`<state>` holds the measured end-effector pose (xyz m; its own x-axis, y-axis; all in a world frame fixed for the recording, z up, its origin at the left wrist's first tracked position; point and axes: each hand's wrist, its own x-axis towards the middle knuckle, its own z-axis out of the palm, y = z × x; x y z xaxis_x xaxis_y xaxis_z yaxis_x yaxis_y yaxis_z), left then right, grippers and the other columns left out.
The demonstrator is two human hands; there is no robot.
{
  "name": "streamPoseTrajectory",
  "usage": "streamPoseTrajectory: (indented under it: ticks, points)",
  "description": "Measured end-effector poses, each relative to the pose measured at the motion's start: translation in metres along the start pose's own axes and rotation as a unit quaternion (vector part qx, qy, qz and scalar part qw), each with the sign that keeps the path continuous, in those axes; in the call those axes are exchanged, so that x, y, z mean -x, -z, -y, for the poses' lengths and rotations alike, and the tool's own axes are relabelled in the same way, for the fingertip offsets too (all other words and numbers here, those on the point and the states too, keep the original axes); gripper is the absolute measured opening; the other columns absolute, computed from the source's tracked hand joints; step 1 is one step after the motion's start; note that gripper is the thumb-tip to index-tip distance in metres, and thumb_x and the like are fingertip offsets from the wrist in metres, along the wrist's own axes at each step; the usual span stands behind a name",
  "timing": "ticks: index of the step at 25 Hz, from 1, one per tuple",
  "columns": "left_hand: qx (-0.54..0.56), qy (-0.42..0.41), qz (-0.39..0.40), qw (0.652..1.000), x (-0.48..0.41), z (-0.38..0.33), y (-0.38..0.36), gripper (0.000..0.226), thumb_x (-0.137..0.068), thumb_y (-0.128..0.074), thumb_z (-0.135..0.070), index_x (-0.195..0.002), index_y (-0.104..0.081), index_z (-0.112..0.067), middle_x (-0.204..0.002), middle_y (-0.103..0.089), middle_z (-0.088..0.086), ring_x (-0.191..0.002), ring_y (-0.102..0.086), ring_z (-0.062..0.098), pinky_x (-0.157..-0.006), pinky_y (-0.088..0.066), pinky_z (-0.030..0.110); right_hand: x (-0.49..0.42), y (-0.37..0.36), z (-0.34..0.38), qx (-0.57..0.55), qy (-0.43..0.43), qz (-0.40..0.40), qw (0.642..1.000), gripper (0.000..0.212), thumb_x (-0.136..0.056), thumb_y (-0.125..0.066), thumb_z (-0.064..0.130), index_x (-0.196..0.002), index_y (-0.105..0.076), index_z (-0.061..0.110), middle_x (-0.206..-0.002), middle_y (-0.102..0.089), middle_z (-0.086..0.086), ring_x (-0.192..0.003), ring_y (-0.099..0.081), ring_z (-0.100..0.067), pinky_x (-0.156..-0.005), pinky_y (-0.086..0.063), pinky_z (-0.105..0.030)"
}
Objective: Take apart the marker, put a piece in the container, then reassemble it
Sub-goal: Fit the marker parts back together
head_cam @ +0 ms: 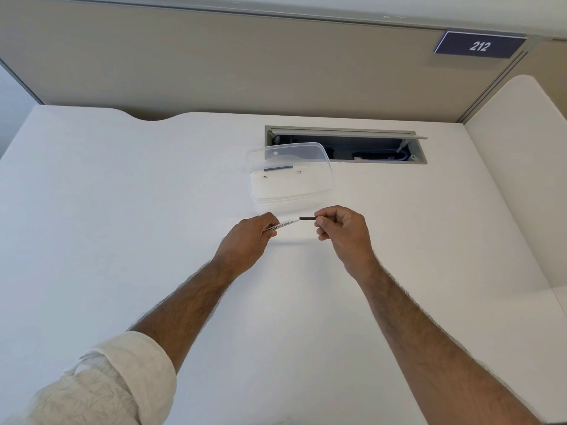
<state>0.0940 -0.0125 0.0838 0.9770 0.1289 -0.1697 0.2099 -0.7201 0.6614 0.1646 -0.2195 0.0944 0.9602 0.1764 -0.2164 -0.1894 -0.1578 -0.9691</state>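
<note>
While hands (299, 231) grip marker (285, 224) | container (290, 174) just beyond | desk (122, 210)

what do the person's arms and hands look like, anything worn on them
Both hands are bare: no gloves, rings or watch show on the left hand or the right hand. The left arm has a crinkled off-white sleeve rolled up toward the elbow. The right forearm is uncovered as far as the picture shows. Both forearms are hairy.

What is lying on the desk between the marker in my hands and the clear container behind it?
Nothing: in the head view only bare white desk separates the marker from the clear container.
</note>
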Motion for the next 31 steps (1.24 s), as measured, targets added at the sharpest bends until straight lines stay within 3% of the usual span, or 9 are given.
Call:
streamPoseTrajectory:
  ticks: [10,15,23,31]
  points:
    - [-0.021,-0.004,0.0,1.0,-0.001,0.001,-0.002,0.007,-0.102,-0.051,-0.026,-0.099,-0.055,-0.031,-0.09,-0.064,-0.013,-0.082,-0.058,0.016,-0.065,-0.047,0.033,-0.004,0.003,-0.004,0.054,0.014,0.016,0.998,0.016,-0.088,-0.061,-0.004,-0.091,-0.073,0.007,-0.074,-0.065,-0.001,-0.066,-0.06,-0.015,-0.064,-0.055,-0.03]
    - [-0.061,-0.036,0.011,0.997,0.0,0.0,-0.004,0.01,-0.102,-0.05,-0.026,-0.104,-0.058,-0.03,-0.091,-0.064,-0.011,-0.083,-0.057,0.017,-0.067,-0.049,0.036,-0.003,-0.001,-0.009,0.111,0.028,0.053,0.992,0.018,-0.088,-0.061,-0.003,-0.09,-0.074,0.01,-0.075,-0.067,0.0,-0.066,-0.06,-0.012,-0.064,-0.054,-0.024]
    - [-0.043,-0.043,0.009,0.998,-0.002,-0.001,-0.001,0.01,-0.102,-0.052,-0.025,-0.105,-0.06,-0.029,-0.097,-0.064,-0.012,-0.088,-0.057,0.015,-0.071,-0.051,0.037,-0.001,-0.007,-0.01,0.012,-0.013,0.056,0.998,0.019,-0.088,-0.06,-0.011,-0.098,-0.072,0.0,-0.082,-0.07,-0.012,-0.066,-0.063,-0.022,-0.063,-0.057,-0.027]
    - [-0.037,-0.039,0.034,0.998,-0.007,-0.01,0.0,0.015,-0.102,-0.051,-0.03,-0.099,-0.065,-0.026,-0.091,-0.063,-0.009,-0.086,-0.056,0.015,-0.072,-0.05,0.038,0.0,-0.005,-0.015,0.028,-0.016,0.053,0.998,0.015,-0.091,-0.058,-0.005,-0.091,-0.071,0.002,-0.076,-0.068,-0.014,-0.062,-0.062,-0.021,-0.06,-0.056,-0.031]
